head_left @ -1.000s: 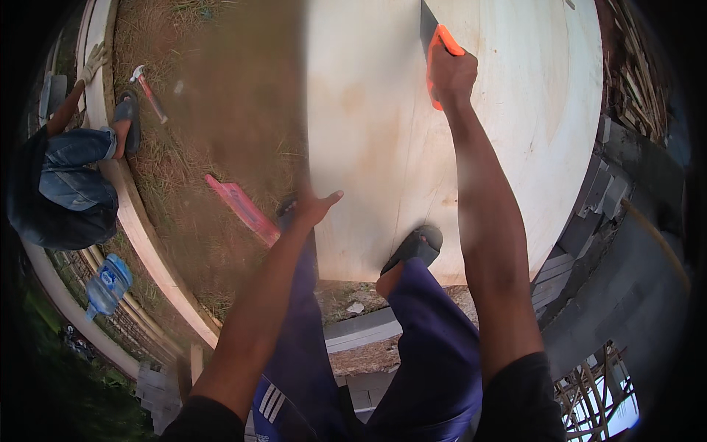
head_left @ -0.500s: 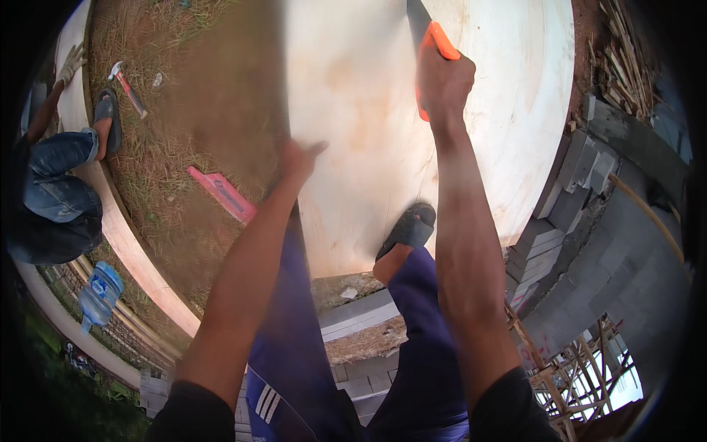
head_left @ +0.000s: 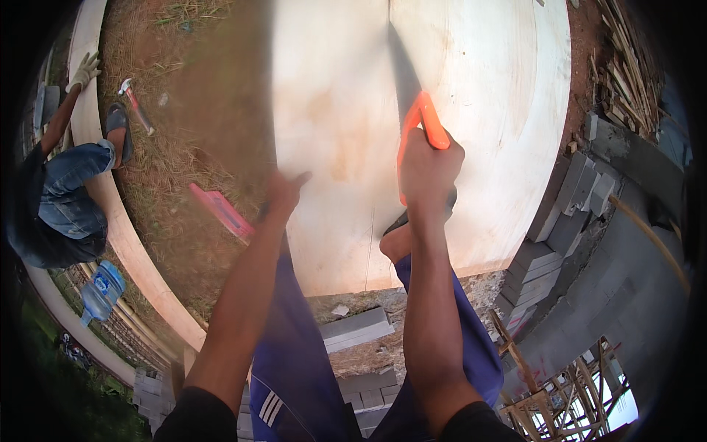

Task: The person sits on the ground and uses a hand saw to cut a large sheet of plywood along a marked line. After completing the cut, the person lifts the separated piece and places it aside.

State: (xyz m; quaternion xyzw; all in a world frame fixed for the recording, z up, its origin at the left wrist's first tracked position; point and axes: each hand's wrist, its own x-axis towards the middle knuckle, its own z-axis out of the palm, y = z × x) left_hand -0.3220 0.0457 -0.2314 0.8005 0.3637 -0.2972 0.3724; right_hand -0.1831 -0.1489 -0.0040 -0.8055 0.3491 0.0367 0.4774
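Beyond white-striped purple trousers (head_left: 283, 353) lay a pale board (head_left: 508, 191), an orange-handled saw (head_left: 407, 79) over it between the left and right edges.
The left hand (head_left: 284, 191) was at the board's left edge, thumb up on the surface; whether its blurred fingers gripped could not be told. The right forearm reached across the near edge, the right hand (head_left: 429, 168) clenched round the handle, blade pointing away. Farther off, past the left edge, a blue plastic jug (head_left: 101, 293) bore a printed label.
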